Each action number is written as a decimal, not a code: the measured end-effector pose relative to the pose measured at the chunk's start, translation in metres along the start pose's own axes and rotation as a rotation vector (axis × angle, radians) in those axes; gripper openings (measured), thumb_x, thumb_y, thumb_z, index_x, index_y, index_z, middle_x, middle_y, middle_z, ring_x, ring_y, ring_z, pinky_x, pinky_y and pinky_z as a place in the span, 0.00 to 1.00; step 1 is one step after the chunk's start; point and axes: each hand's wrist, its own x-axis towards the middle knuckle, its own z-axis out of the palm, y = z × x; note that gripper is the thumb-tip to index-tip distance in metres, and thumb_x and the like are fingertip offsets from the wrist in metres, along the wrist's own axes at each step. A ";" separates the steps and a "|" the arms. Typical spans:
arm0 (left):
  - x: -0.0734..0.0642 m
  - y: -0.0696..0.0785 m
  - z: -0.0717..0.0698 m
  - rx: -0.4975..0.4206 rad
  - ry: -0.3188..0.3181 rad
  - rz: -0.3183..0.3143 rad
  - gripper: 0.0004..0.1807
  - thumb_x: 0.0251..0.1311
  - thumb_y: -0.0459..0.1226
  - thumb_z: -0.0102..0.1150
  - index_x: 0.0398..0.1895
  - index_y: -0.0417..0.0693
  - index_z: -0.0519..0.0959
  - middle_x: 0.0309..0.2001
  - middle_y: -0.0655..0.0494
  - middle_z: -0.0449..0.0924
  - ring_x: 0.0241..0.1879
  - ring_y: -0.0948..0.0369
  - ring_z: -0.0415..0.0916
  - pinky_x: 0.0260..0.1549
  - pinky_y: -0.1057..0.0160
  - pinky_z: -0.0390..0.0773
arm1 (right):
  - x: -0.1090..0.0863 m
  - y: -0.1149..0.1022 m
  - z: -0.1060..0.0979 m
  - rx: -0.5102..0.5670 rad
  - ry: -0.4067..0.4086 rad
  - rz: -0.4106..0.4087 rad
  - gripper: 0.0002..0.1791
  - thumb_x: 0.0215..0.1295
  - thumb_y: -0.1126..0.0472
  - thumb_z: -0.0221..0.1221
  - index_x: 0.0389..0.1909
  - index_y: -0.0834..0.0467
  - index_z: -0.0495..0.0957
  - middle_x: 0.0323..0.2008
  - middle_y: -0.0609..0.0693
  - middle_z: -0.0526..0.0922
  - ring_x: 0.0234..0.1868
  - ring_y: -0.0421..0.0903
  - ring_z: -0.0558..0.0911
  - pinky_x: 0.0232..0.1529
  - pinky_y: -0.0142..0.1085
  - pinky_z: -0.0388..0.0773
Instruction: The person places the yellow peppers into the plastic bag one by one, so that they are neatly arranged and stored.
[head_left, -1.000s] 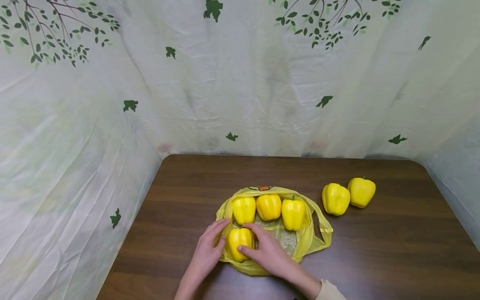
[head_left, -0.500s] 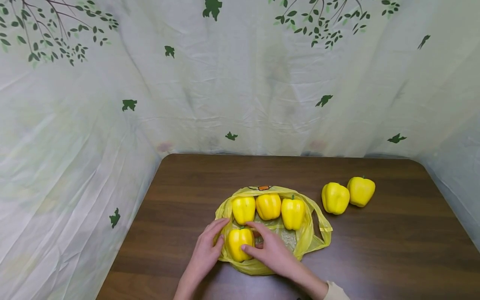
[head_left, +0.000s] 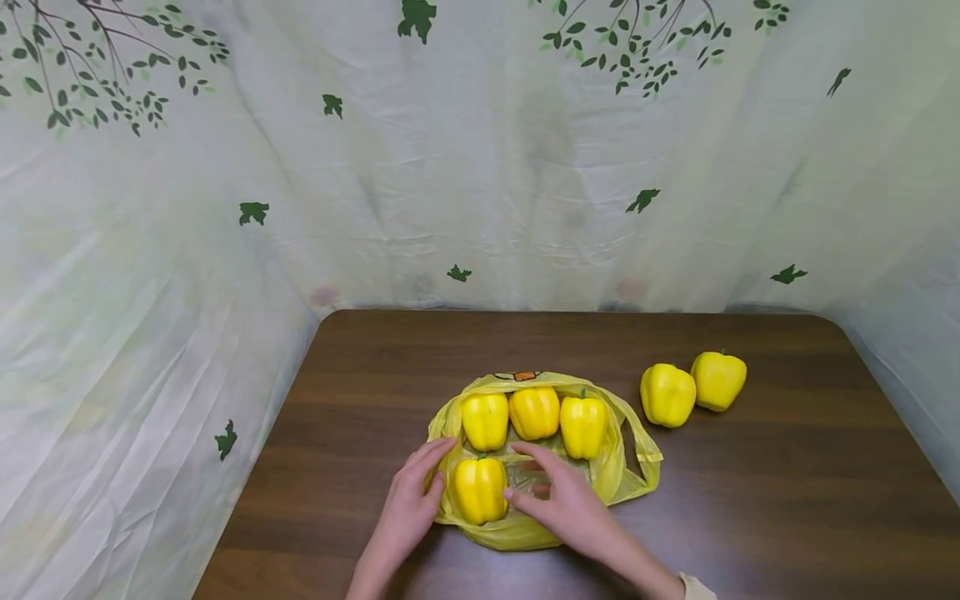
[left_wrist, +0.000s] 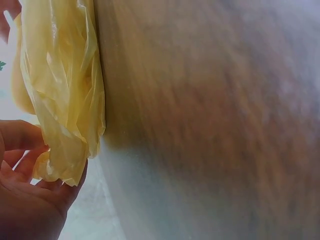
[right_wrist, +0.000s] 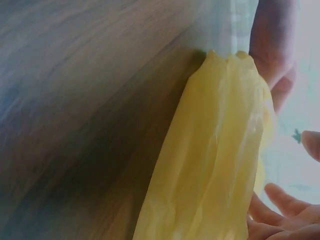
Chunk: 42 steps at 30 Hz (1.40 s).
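Observation:
A yellow plastic bag [head_left: 517, 537] lies spread open on the table, its handle loop toward the right. Inside, a yellow bell pepper [head_left: 481, 490] stands at the front left, and three more form a row behind it: a left bell pepper [head_left: 485, 422], a middle bell pepper [head_left: 535, 413] and a right bell pepper [head_left: 583, 427]. My left hand [head_left: 412, 496] holds the bag's left edge; in the left wrist view, thumb and fingers lie either side of the film [left_wrist: 62, 155]. Over the bag, my right hand [head_left: 562, 504] has its fingers spread, just right of the front pepper, holding nothing.
Two more yellow bell peppers, one nearer [head_left: 667, 396] and one farther [head_left: 718, 381], sit side by side on the brown wooden table [head_left: 787, 500], right of the bag. A pale curtain [head_left: 487, 167] with leaf prints hangs behind the table and along its sides.
My right hand has let go of the front bell pepper and drawn away to the right. The pepper stays in place, and my left hand keeps its position at the bag's edge.

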 end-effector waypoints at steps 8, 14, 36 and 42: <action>0.000 -0.001 0.001 0.019 0.015 0.037 0.28 0.52 0.14 0.55 0.57 0.39 0.79 0.58 0.53 0.77 0.60 0.52 0.72 0.59 0.47 0.70 | -0.008 0.001 -0.011 0.034 0.094 -0.019 0.32 0.63 0.47 0.64 0.65 0.53 0.71 0.62 0.54 0.75 0.57 0.55 0.77 0.48 0.44 0.81; 0.000 -0.001 0.001 0.023 0.022 0.044 0.29 0.51 0.14 0.54 0.57 0.40 0.80 0.58 0.53 0.78 0.60 0.53 0.72 0.59 0.47 0.70 | -0.016 0.003 -0.017 0.046 0.134 0.010 0.29 0.63 0.50 0.65 0.64 0.50 0.72 0.61 0.55 0.76 0.56 0.55 0.78 0.47 0.43 0.82; 0.000 0.001 0.001 0.007 0.005 0.025 0.28 0.54 0.16 0.53 0.58 0.41 0.80 0.58 0.56 0.77 0.61 0.55 0.71 0.60 0.49 0.69 | -0.037 0.013 -0.036 0.165 0.196 0.016 0.29 0.62 0.59 0.67 0.64 0.51 0.72 0.61 0.54 0.75 0.58 0.55 0.76 0.51 0.36 0.79; 0.000 0.000 0.001 0.012 0.005 0.031 0.27 0.54 0.15 0.52 0.56 0.40 0.81 0.58 0.56 0.77 0.61 0.54 0.71 0.60 0.49 0.70 | -0.040 0.019 -0.050 0.120 0.256 0.006 0.28 0.62 0.62 0.66 0.64 0.53 0.72 0.60 0.53 0.76 0.57 0.56 0.77 0.50 0.38 0.80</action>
